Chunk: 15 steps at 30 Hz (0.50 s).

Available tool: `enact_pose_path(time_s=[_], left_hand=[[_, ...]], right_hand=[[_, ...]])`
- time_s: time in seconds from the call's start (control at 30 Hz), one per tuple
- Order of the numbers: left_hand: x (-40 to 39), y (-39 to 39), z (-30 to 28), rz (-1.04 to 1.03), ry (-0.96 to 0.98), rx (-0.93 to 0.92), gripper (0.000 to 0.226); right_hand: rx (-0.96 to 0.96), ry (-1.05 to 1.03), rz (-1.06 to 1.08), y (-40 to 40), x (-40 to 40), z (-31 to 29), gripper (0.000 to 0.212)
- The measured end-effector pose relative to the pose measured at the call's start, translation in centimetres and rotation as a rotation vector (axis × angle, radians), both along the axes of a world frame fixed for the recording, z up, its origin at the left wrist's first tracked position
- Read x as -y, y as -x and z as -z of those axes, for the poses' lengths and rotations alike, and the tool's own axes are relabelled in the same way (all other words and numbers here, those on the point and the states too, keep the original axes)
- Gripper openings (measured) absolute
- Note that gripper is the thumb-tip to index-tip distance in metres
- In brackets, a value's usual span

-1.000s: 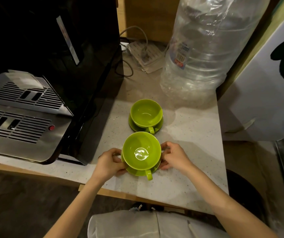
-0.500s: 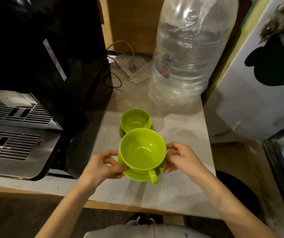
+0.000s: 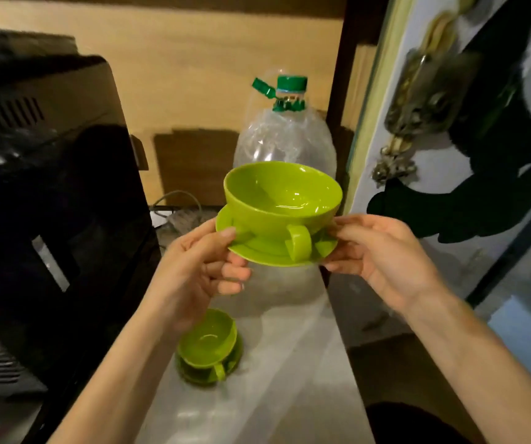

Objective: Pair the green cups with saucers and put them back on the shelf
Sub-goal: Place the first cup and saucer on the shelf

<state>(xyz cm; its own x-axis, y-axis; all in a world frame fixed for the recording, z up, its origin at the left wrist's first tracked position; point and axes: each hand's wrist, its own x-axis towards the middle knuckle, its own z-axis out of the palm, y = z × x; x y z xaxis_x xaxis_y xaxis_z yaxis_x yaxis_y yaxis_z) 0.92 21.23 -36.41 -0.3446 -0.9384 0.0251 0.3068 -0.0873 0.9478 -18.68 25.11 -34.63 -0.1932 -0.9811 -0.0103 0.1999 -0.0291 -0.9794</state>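
Two hands lift one green cup (image 3: 281, 200) seated on its saucer (image 3: 275, 251) above the counter (image 3: 289, 363): left hand (image 3: 200, 267) and right hand (image 3: 382, 254) each pinch the saucer's rim. Another paired cup (image 3: 208, 339) waits near the counter's left edge. Next, likely a level carry to the shelf, not in view.
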Motion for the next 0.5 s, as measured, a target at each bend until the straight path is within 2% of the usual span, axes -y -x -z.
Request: enact_pose_path(time_s=[0.23, 0.47, 0.5], left_hand=[[3.7, 3.1, -10.1, 0.018, 0.199, -0.092, 0.016], [7.8, 5.1, -20.7, 0.042, 0.344, -0.109, 0.037], [8.4, 5.3, -22.1, 0.043, 0.357, -0.118, 0.034]], right_hand=[[0.079, 0.176, 0.007, 2.8, 2.2, -10.7, 0.017], [0.083, 0.303, -0.015, 4.5, 5.0, -21.2, 0.016], [0.065, 0.324, -0.011, 4.7, 5.5, -22.6, 0.017]])
